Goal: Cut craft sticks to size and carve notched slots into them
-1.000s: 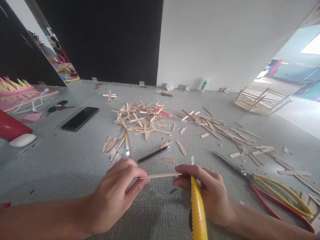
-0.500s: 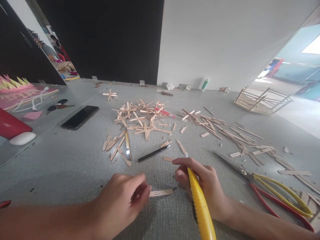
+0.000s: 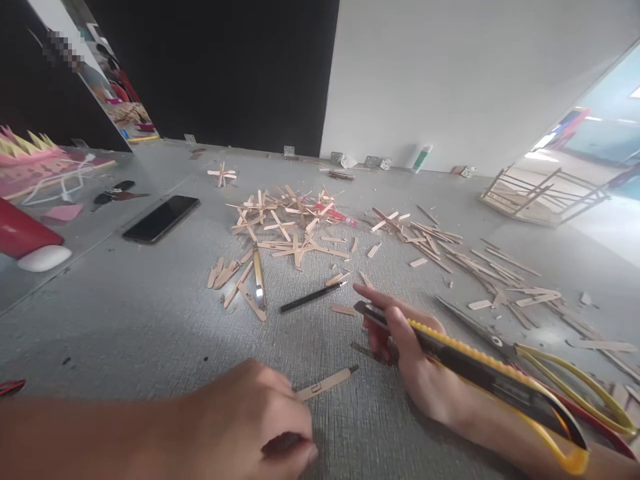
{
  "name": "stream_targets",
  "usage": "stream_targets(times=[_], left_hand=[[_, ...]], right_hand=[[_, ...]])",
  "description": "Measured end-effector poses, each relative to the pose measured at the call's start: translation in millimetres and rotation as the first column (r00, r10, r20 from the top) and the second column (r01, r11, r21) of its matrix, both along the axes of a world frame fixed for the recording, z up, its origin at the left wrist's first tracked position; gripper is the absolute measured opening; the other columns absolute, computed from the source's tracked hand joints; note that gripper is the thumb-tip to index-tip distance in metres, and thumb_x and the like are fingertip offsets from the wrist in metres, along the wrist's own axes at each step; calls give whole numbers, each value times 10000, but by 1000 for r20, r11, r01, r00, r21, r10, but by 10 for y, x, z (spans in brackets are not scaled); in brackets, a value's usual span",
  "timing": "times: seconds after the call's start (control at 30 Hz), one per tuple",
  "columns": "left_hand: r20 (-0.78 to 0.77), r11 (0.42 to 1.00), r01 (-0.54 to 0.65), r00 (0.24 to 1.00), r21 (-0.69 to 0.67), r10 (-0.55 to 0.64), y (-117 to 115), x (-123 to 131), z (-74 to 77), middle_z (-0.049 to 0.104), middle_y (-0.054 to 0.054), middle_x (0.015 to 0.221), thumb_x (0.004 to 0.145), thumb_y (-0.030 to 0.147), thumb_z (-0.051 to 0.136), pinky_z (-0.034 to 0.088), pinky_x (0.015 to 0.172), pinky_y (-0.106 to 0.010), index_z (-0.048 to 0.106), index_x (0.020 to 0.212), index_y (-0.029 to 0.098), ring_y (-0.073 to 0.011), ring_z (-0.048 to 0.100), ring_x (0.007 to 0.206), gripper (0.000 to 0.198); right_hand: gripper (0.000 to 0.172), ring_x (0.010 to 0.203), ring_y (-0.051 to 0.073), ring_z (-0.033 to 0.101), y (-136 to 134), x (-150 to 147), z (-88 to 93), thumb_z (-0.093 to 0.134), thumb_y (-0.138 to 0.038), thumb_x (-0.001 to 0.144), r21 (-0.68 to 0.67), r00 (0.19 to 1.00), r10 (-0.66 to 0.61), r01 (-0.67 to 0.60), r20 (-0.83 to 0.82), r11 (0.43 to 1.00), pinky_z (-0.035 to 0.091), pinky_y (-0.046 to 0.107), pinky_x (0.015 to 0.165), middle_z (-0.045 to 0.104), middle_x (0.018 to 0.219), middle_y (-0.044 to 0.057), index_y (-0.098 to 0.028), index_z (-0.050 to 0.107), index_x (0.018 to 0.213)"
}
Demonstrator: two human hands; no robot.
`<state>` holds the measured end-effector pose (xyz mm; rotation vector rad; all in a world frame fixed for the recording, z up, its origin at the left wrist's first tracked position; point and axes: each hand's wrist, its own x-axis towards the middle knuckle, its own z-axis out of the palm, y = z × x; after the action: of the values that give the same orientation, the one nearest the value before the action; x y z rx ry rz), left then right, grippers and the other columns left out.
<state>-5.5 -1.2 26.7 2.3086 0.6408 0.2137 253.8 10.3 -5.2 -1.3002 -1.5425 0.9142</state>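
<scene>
Grey textured worktop, backed by a matte black panel and a white panel. Landmark: slim black pen-shaped knife, lying mid-surface.

Nearer the person than the landmark: flat pale wooden stick, slanted on the worktop, one end hidden behind the left hand. Left fingers loosely curled; cannot tell whether they grip the stick. Right of the landmark: right hand, clasping a yellow-and-black plastic snap-blade cutter under the thumb, blade tip towards the landmark, index finger stretched out.

Beyond the landmark: heap of pale wooden sticks crossed into star shapes. Left of the landmark: slim yellow-handled knife among short wooden offcuts. Far right of the landmark: long-bladed metal scissors with yellow and red handles.

Progress, as I judge it: several stars look made up, though their joints are too small to check. The slanted stick bears a small angular mark or cut, seemingly part-worked. Loose straight sticks right of the landmark look unjoined, so much appears left to do.
</scene>
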Motion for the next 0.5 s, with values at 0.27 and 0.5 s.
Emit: stream_targets(times=[0.27, 0.5], left_hand=[[3, 982, 136, 991, 130, -137, 363, -98, -20, 667, 9, 827, 944, 81, 687, 475, 719, -262, 761, 968, 231, -163, 594, 844, 169], [-101, 833, 373, 925, 408, -366, 406, -43, 30, 596, 97, 1492, 1078, 323, 559, 422, 1112, -398, 701, 927, 239, -238, 464, 1388, 223]], right_hand=[[310, 531, 120, 568, -17, 11, 59, 547, -471, 1029, -63, 996, 27, -21, 87, 998, 461, 233, 473, 659, 661, -11, -235, 670, 1189], [245, 522, 127, 586, -12, -21, 61, 636, -441, 964, -32, 989, 20, -16, 149, 999, 464, 236, 454, 667, 654, 8, -208, 692, 914]])
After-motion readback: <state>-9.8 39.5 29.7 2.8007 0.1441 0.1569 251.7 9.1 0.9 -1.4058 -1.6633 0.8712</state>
